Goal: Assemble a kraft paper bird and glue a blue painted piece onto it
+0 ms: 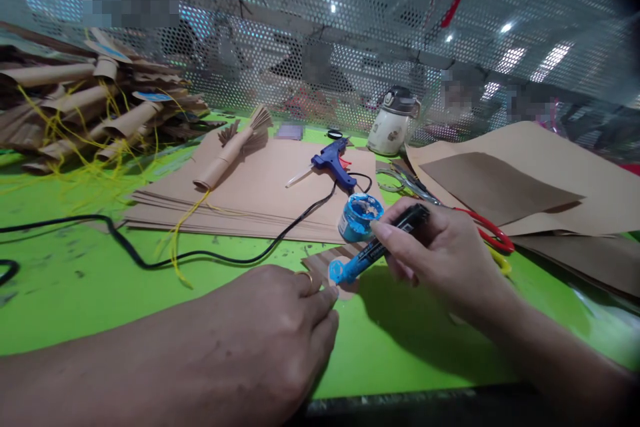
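Note:
In my right hand (435, 247) is a black marker pen (395, 237), gripped between thumb and fingers and slanting down to the left. Its lower end is coated in blue paint and touches a small round paper disc (349, 290) marked with a blue shape. My left hand (285, 327) has its fingers bent and close together, the fingertips holding the disc's left edge against a scrap of brown paper (320, 260) on the table. Just behind the pen, an uncovered jar of blue paint (357, 220) has paint smeared over its rim.
Behind are a blue glue gun (334, 163) with a black cord (260, 257), stacked brown paper (280, 203), and a rolled paper piece (225, 157) with yellow string. Paper bundles (90, 107) pile up left. Red-handled scissors (493, 230) and a white bottle (393, 123) lie right and behind.

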`<state>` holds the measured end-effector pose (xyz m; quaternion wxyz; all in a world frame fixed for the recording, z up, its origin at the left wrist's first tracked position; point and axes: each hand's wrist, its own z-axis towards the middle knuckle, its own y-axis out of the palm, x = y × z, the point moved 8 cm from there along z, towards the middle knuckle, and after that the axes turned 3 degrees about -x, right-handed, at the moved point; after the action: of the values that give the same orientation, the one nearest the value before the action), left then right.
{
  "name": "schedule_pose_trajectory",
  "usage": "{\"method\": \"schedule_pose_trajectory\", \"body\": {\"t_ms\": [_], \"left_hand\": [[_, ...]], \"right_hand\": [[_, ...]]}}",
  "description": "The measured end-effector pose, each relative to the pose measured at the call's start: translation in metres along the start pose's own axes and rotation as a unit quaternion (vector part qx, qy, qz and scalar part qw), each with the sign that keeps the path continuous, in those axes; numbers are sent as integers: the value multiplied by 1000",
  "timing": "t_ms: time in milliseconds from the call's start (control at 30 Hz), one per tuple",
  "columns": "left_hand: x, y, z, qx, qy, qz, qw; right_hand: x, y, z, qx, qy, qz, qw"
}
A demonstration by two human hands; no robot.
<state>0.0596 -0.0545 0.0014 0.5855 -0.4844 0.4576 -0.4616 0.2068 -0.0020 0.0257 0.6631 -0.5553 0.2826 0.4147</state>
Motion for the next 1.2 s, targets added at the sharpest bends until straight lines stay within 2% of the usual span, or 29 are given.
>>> {"method": "schedule_pose_trajectory", "body": {"t_ms": [300,500,667,833,1033,1200], "left_hand": [[-2,2,0,-13,-12,1,1000],[-2,1,2,-20,-11,-1,1000],[-2,-1,2,-17,-5,0,1000],[-3,1,1,-17,-13,-3,1000],[-2,0,1,-16,-12,-7,1000],[-3,-1,2,-19,-12,-12,1000]], "right_hand": [[7,-5,2,19,6,-10,1000],[3,-13,0,57,8,-6,998],[3,-6,0,31,13,14,999],[0,1,0,3,-3,-11,1000],[-3,-5,1,32,-28,-32,999],[-2,-10,-1,50,-16,-8,999]]}}
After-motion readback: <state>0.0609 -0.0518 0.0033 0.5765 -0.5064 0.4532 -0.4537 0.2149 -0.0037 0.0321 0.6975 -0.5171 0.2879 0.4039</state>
